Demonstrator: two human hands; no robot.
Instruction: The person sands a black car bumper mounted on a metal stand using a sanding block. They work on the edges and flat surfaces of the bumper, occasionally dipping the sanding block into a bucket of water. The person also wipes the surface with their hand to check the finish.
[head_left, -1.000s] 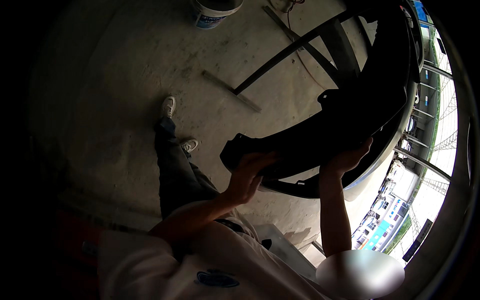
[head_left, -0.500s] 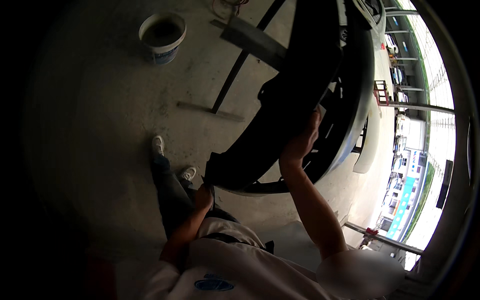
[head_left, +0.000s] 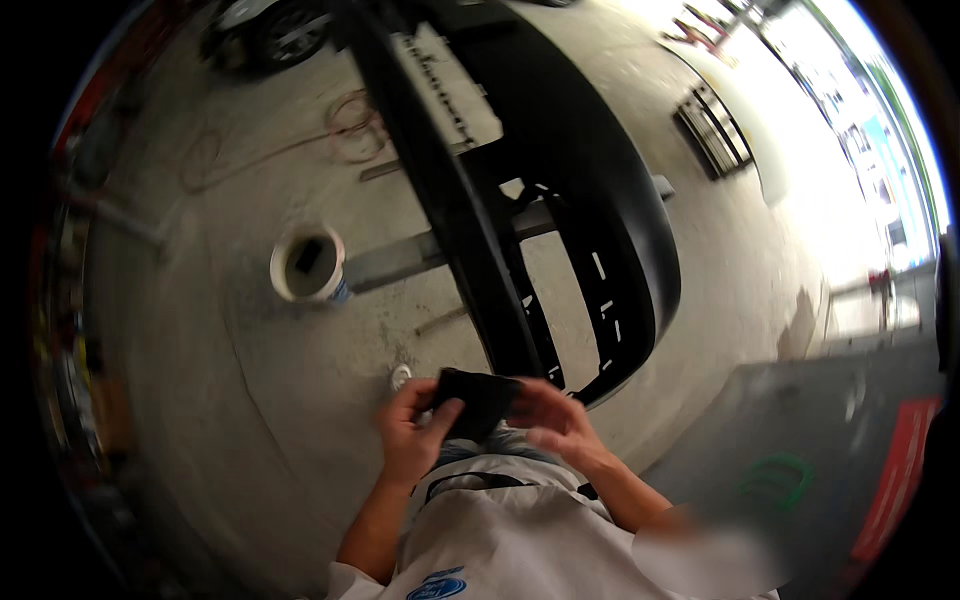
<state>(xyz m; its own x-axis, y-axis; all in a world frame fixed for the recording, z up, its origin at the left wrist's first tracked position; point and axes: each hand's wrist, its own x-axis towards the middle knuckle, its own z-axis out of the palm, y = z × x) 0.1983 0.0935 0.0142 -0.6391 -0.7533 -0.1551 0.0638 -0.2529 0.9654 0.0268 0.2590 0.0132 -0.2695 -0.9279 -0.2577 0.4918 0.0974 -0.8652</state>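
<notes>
My left hand (head_left: pixel 420 428) is closed on a dark, squarish pad (head_left: pixel 472 402), with the thumb across its face. My right hand (head_left: pixel 555 425) is at the pad’s right edge, blurred, fingers loosely apart and thumb off the face; whether its fingertips grip is unclear. Just beyond both hands, a large black car bumper (head_left: pixel 590 130) with slotted openings rests above a grey metal stand (head_left: pixel 390 260). A white bucket (head_left: pixel 290 285) stands left of the bumper with a dark rectangular object (head_left: pixel 308 255) inside.
A coiled hose (head_left: pixel 355 130) lies on the concrete floor (head_left: pixel 220 400). A car wheel (head_left: pixel 292 38) is at upper left, a pale curved panel and black rack (head_left: pixel 712 130) at upper right, and a grey surface (head_left: pixel 720 430) with a red strip at lower right. Clutter lines the left edge.
Both hands have left the bumper’s side and come together at the dark pad before my body. The view has swung, bringing the bucket lower and the bumper farther from me.
</notes>
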